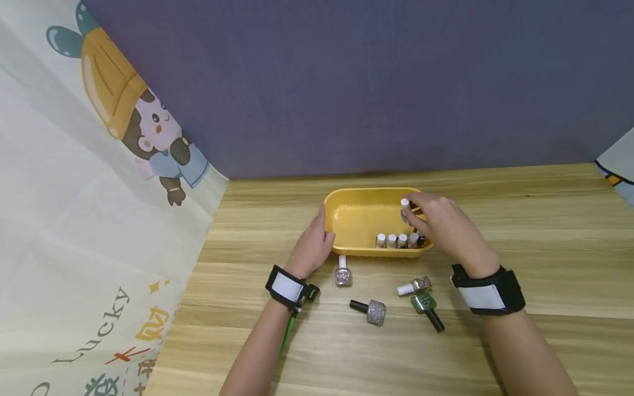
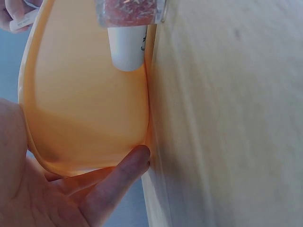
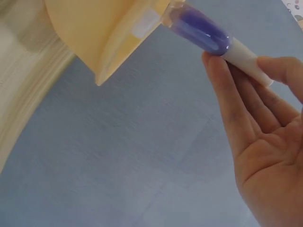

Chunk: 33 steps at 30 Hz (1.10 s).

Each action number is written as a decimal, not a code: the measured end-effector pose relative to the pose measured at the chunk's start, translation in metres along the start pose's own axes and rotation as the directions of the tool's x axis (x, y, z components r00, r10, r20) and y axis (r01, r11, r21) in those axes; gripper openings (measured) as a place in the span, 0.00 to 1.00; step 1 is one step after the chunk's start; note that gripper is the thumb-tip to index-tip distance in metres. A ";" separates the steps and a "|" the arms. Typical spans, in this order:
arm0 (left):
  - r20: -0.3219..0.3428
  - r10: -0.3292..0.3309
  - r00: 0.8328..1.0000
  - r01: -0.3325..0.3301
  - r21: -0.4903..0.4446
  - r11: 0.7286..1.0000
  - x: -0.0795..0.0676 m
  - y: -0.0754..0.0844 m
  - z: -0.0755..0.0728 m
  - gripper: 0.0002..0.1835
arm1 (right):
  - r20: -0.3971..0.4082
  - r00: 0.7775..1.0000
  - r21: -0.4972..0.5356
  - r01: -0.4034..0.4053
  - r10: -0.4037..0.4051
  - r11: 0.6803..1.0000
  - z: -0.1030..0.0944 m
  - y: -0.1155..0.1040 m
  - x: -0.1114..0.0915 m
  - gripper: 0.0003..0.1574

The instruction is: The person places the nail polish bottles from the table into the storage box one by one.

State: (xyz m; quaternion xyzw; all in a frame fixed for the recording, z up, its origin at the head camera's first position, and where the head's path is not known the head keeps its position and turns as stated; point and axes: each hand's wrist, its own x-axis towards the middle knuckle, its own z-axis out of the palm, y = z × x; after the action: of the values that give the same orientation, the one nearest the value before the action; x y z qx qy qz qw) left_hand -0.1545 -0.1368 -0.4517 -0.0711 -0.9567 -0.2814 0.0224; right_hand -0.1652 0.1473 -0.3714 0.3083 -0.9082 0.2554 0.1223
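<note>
My left hand (image 1: pixel 312 247) holds the left end of a yellow plastic tray (image 1: pixel 369 252), its thumb at the front corner and its fingers along the end wall. Over the tray's right end, my right hand (image 1: pixel 448 225) pinches a nail polish bottle (image 3: pixel 201 30) by its white cap. Its purple glass body points down and away from the fingers. Several nail polish bottles (image 1: pixel 392 240) stand in a row along the tray's front right inner wall. Just in front of the tray lies a glitter nail polish bottle (image 1: pixel 343 276), its white cap toward the rim.
On the wooden table (image 1: pixel 238 264) lie a black-capped glitter bottle (image 1: pixel 375 312), a white-capped glitter bottle (image 1: pixel 421 284) and a green bottle (image 1: pixel 424 302), the last two close together. Behind the table rises a dark blue panel (image 1: pixel 346 88). A printed cloth (image 1: pixel 64 192) hangs at the left.
</note>
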 end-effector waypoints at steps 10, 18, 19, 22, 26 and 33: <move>-0.006 0.005 1.000 -0.005 0.011 1.000 0.001 -0.001 0.001 0.37 | 0.027 0.998 -0.004 -0.050 0.050 0.999 0.006 0.010 0.002 0.13; -0.006 0.007 1.000 -0.007 0.009 1.000 0.001 0.000 0.001 0.37 | 0.028 0.996 0.028 -0.089 0.088 0.996 0.012 0.020 0.002 0.08; -0.005 0.007 1.000 -0.007 0.010 1.000 0.001 -0.001 0.000 0.37 | 0.029 0.995 0.039 -0.095 0.094 0.995 0.013 0.021 0.002 0.08; -0.002 0.006 1.000 -0.006 0.012 1.000 0.001 -0.001 0.000 0.37 | 0.036 0.994 0.062 -0.110 0.108 0.992 0.016 0.025 0.002 0.06; -0.002 0.006 1.000 -0.006 0.014 1.000 0.000 -0.001 0.000 0.37 | 0.050 0.992 0.072 -0.117 0.114 0.990 0.020 0.029 0.002 0.07; -0.001 0.005 1.000 -0.005 0.013 1.000 0.000 0.000 0.000 0.37 | 0.057 0.986 0.068 -0.159 0.156 0.985 0.023 0.034 0.001 0.07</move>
State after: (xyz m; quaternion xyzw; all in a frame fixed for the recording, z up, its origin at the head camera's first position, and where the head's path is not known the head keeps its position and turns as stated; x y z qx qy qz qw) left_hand -0.1549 -0.1371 -0.4517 -0.0730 -0.9583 -0.2752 0.0243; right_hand -0.1891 0.1578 -0.4032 0.2462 -0.9227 0.2891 0.0669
